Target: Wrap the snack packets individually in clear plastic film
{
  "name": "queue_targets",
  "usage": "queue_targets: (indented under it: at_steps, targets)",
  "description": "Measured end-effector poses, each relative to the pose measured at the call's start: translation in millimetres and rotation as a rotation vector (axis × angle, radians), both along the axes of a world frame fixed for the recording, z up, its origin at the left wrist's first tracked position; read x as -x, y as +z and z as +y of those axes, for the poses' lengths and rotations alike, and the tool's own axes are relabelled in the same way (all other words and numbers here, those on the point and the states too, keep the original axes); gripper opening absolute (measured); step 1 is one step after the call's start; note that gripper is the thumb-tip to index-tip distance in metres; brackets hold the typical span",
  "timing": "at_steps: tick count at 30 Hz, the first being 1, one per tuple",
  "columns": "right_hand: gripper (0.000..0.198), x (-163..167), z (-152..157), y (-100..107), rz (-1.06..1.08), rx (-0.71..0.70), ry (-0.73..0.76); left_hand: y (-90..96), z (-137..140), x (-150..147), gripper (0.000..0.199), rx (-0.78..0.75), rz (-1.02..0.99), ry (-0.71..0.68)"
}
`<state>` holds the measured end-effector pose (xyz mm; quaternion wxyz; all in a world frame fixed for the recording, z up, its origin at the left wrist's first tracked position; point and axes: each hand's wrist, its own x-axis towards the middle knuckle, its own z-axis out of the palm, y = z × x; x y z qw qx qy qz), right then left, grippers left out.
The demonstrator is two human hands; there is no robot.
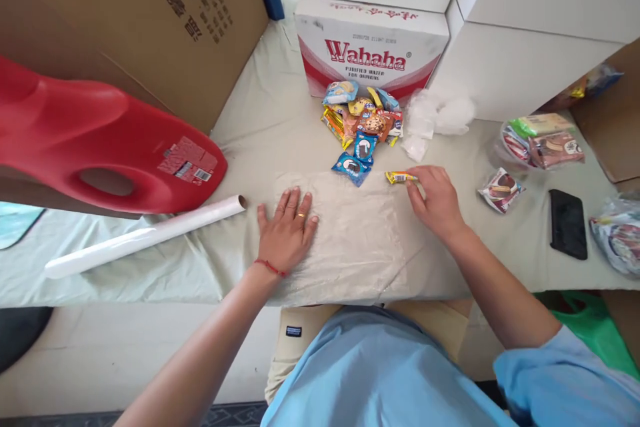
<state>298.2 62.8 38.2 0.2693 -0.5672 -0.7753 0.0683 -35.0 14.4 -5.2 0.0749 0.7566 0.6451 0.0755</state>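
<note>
My left hand (286, 235) lies flat with fingers spread on the left part of a clear plastic sheet (350, 247), which is laid over the cloth-covered table. Between the thumb and fingers of my right hand (436, 199) is the end of a small yellow snack packet (399, 177), just past the sheet's far right corner. A heap of wrapped snacks (373, 123) sits beyond the sheet, with blue cookie packets (353, 165) at its near side. Crumpled clear plastic bags (440, 115) lie right of the heap.
A roll of plastic film (150, 237) and a red jug (125, 140) are at the left, by a cardboard box (135, 7). A Wahaha carton (370, 47) stands behind. On the right are a snack tub (543, 143), a wrapped snack (501, 190) and a phone (568, 223).
</note>
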Motion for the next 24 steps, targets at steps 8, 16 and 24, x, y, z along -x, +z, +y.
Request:
queue_targets:
  at_steps: [8,16,24]
  targets:
    - [0.07,43,150,-9,-0.294,0.066,0.064,-3.0,-7,-4,0.061,0.016,0.014,-0.038]
    - [0.059,-3,125,-22,-0.42,0.113,0.083,-2.9,-6,-4,0.06,-0.005,-0.026,-0.038]
    - [0.053,-16,142,22,-0.393,0.321,0.185,-4.1,-7,-4,0.059,-0.011,-0.055,-0.041]
